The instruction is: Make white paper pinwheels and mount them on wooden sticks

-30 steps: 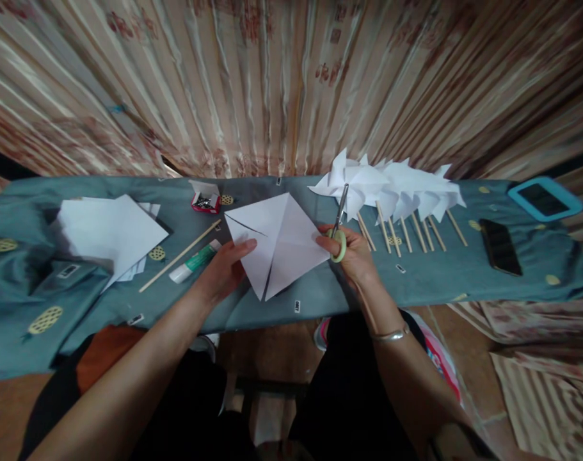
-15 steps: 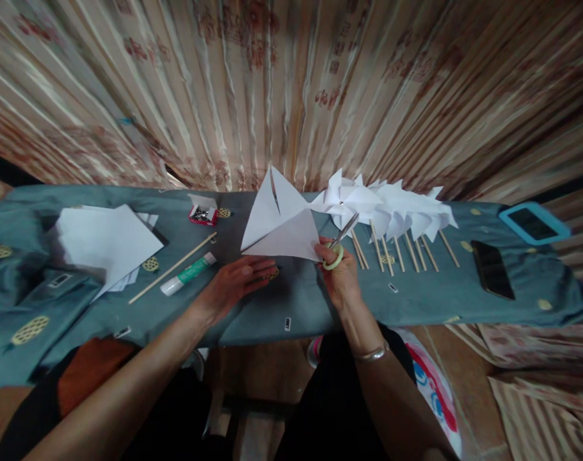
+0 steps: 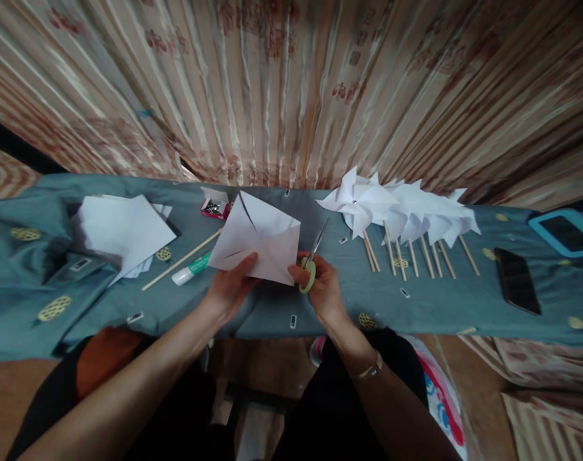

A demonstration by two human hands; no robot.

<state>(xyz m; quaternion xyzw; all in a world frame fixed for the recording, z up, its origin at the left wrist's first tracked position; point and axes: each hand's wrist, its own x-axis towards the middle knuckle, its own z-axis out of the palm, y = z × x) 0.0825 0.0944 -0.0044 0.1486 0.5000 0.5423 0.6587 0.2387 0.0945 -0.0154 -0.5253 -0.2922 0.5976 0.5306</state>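
A white paper square (image 3: 267, 240) with slits cut in from its corners is held above the table. My left hand (image 3: 231, 288) grips its lower left edge, thumb on top and fingers beneath. At the lower right corner, my right hand (image 3: 320, 282) pinches the paper between thumb and fingers. The same right hand also carries a pair of scissors (image 3: 310, 269) with pale green handles, its blades pointing up and away from the sheet. Partly behind the paper lies a green and white glue stick (image 3: 192, 267), beside a thin wooden stick (image 3: 176, 262).
Several white paper pinwheels (image 3: 368, 202) on sticks overlap at the right. A stack of paper squares (image 3: 123, 230) lies left. Behind the glue stick stands an open red box (image 3: 215, 205) of small metal pieces. A black phone (image 3: 516, 282) and a blue-framed device (image 3: 567, 230) rest far right.
The paper has come lower and nearer, turned flatter, and shifted left in view. My left hand has gone from lying open under its edge to gripping it. The right hand still has the scissors.
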